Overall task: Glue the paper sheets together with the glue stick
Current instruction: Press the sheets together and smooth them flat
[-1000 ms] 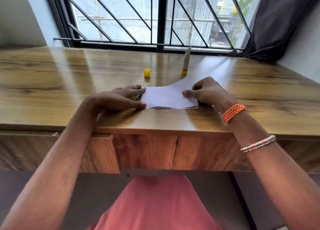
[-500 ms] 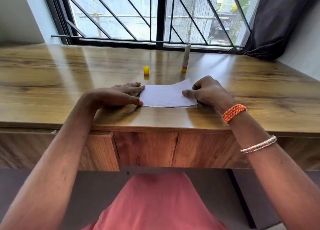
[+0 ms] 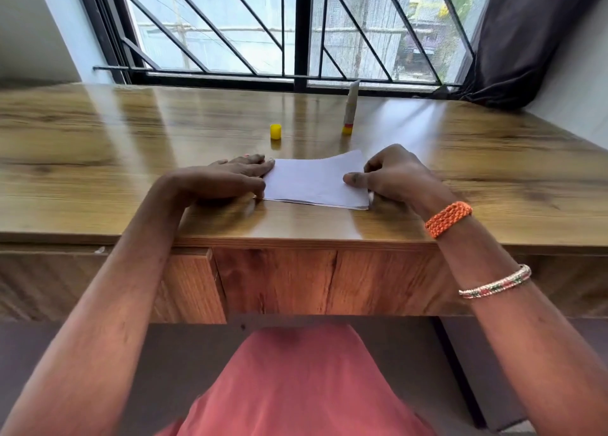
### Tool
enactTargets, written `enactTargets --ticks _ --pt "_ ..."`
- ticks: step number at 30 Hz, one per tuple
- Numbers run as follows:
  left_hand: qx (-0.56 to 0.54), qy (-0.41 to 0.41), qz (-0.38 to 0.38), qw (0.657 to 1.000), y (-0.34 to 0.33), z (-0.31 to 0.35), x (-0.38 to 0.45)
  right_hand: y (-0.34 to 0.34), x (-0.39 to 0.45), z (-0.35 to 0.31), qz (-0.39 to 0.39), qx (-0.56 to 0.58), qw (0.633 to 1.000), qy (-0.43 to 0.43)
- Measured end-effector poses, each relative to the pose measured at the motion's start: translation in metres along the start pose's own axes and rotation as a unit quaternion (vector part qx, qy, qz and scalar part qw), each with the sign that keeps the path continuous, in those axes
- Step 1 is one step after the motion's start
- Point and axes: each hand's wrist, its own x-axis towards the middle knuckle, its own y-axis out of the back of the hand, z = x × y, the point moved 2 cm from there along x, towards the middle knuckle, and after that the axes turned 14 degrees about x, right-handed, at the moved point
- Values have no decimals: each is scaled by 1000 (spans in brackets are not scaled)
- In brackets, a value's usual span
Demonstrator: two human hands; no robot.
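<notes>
Two white paper sheets (image 3: pixel 312 182) lie stacked near the front edge of the wooden table (image 3: pixel 98 146), with the lower sheet showing along the front edge. My left hand (image 3: pixel 227 180) lies flat with straight fingers, its fingertips touching the stack's left edge. My right hand (image 3: pixel 394 175) has curled fingers at the right edge, thumb on top of the upper sheet, pinching it. The far right corner of that sheet is slightly raised. The uncapped glue stick (image 3: pixel 350 110) stands upright behind the paper. Its yellow cap (image 3: pixel 275 131) sits to its left.
A barred window (image 3: pixel 302 31) runs along the table's far edge. A dark curtain (image 3: pixel 526 40) hangs at the back right. A drawer front (image 3: pixel 276 281) sits under the table edge, above my lap.
The upper sheet's far right corner, lifted high a second ago, has come down nearly flat onto the lower sheet. Both hands stay at the paper's sides.
</notes>
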Motion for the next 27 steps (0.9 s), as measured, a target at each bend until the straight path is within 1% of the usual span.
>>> enactTargets --ticks 4,9,14,18,23,27 --pt "3 6 5 1000 1 2 2 1 -4 -2 5 4 1000 7" --pt "2 5 4 1000 -1 1 1 -2 -9 -4 -13 -24 1000 15" --pt "-5 2 8 1000 1 2 2 0 -14 -2 -6 -8 1000 9" --pt "-15 16 14 1000 -3 0 6 -5 -16 4 1 -5 1000 22" --pt "66 24 35 997 -10 -1 4 -14 -23 9 27 -24 997 69" --pt "68 21 35 997 -8 0 5 -14 -20 10 41 -35 997 63"
